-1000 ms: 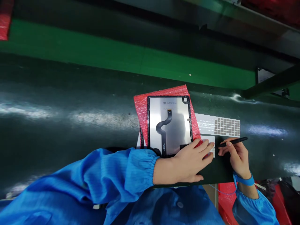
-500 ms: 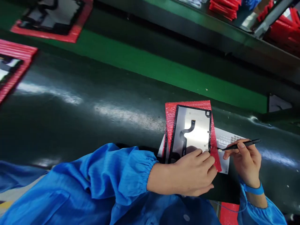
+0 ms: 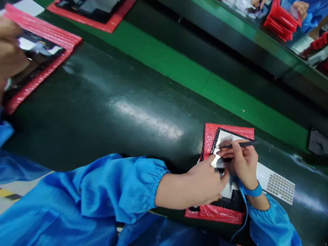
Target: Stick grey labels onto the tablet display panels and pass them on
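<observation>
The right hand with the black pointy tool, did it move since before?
Yes. Judged against the white sheet of little squares, the right hand moved left, from near them to over the silver panel.

panel: glossy, metallic | red wrap: crinkled plastic | sleeve: cloth

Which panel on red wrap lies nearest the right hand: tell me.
The lower-right panel, beneath the right hand, which holds a black tool. The far-left panel and top-left panel lie well away.
</observation>
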A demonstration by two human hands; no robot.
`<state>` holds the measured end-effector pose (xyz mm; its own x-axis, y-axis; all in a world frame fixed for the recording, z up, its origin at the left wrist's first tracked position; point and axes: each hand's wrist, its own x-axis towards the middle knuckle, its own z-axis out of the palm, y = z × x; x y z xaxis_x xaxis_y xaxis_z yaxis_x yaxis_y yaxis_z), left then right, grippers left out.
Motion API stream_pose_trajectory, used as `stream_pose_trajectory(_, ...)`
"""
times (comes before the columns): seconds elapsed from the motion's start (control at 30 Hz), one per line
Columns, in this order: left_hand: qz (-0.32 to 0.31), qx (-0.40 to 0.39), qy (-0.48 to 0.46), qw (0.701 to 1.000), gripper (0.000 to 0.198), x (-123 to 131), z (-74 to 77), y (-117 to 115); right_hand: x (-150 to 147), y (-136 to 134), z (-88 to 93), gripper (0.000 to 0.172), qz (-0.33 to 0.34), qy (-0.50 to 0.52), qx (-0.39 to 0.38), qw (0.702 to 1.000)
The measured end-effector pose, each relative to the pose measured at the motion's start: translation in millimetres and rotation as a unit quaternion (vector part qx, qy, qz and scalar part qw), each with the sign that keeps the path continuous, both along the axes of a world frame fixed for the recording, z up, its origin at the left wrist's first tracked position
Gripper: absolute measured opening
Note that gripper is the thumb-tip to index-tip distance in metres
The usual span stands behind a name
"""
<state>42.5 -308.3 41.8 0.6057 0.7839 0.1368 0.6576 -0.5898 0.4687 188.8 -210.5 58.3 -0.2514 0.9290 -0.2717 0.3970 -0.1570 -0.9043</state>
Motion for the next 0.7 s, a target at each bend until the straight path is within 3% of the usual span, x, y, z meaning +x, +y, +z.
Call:
stream_pose_trajectory(0.4, 0.008, 0.005, -0.015, 1.0, 0.055, -0.9, -1.2, 3.5, 2.2, -0.1, 0.7, 0.027, 0.013, -0.023, -0.008, 1.0)
stream_pose_trajectory(0.7, -0.001, -0.005, -0.016, 1.0, 0.057, -3.3, 0.7, 8.0, 2.7, 0.4, 0.8, 0.025, 0.017, -0.028, -0.011, 0.999)
